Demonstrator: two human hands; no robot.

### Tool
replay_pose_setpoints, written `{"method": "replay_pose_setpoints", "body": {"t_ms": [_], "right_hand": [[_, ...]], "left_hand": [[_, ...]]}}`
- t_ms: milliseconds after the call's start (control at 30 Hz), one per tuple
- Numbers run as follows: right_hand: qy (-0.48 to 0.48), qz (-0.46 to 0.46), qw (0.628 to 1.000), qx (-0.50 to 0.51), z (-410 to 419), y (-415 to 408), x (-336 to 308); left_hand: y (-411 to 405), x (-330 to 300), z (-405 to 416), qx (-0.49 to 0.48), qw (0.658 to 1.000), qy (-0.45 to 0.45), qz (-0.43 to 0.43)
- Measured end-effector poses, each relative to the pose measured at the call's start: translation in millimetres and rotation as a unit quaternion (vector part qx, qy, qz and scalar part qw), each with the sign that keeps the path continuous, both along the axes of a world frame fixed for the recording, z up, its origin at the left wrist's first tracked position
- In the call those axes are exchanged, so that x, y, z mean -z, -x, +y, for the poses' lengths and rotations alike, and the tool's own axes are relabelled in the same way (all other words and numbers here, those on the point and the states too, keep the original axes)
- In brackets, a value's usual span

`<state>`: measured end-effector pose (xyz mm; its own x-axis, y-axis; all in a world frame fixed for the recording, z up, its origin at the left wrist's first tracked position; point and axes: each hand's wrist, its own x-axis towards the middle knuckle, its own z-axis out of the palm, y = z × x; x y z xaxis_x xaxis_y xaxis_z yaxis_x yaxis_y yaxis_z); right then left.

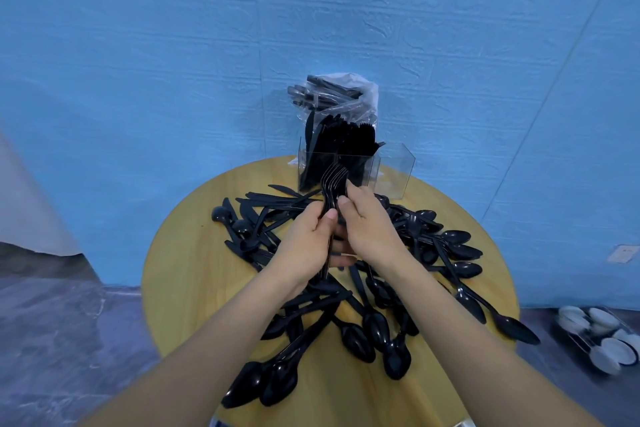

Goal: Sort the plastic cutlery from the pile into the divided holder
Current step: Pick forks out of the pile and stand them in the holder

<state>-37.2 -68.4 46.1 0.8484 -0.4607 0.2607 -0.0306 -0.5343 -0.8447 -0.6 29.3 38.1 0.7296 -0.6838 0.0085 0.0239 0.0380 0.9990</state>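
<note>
together both hands, left hand [308, 246] and right hand [372, 227], clasp upright forks [333, 184].

I count one holder [356, 166] with three compartments, one bag [341, 92], two hands, one fork bundle [333, 184]; loose spoons too many to count.

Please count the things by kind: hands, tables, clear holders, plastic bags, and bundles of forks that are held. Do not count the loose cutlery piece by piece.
Hands: 2 (left hand, right hand)
Round table: 1
Clear holder: 1
Plastic bag: 1
Bundle of forks, gripped by both hands: 1
Total: 6
</note>
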Motion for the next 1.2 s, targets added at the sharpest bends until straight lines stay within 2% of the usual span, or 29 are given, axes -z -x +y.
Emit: {"method": "replay_pose_setpoints", "body": {"t_ms": [67,233,333,533,733,900,967,1000,1133,1200], "right_hand": [[-0.003,-0.030,0.999,0.025,0,-3,7],[-0.143,-0.094,0.982,0.080,6,1,11],[-0.194,-0.105,0.972,0.083,10,3,11],[-0.058,-0.087,0.992,0.068,8,1,16],[-0.166,-0.074,0.980,0.079,-2,-4,8],[-0.298,-0.054,0.953,-0.019,-12,-12,-1],[-0.290,-0.050,0.955,-0.046,-11,-15,-2],[-0.283,-0.048,0.957,-0.046,-10,-17,-2],[-0.245,-0.036,0.968,-0.026,-3,-28,4],[-0.228,-0.032,0.973,-0.031,1,-31,7]], "left_hand": [[-1,1,1,-0.001,1.000,-0.001,0.016],[-4,5,1,-0.002,0.999,0.002,0.036],[-6,5,0,0.004,0.999,0.006,0.040],[-9,4,1,-0.017,1.000,-0.007,0.017],[-9,9,3,-0.003,1.000,-0.014,-0.002],[-16,11,14,0.025,0.999,0.006,0.030],[-19,10,20,0.031,0.999,0.014,0.037],[-20,11,23,0.028,0.999,0.005,0.017],[-28,19,33,-0.003,0.983,-0.079,-0.164],[-33,26,38,-0.036,0.981,-0.070,-0.176]]}}
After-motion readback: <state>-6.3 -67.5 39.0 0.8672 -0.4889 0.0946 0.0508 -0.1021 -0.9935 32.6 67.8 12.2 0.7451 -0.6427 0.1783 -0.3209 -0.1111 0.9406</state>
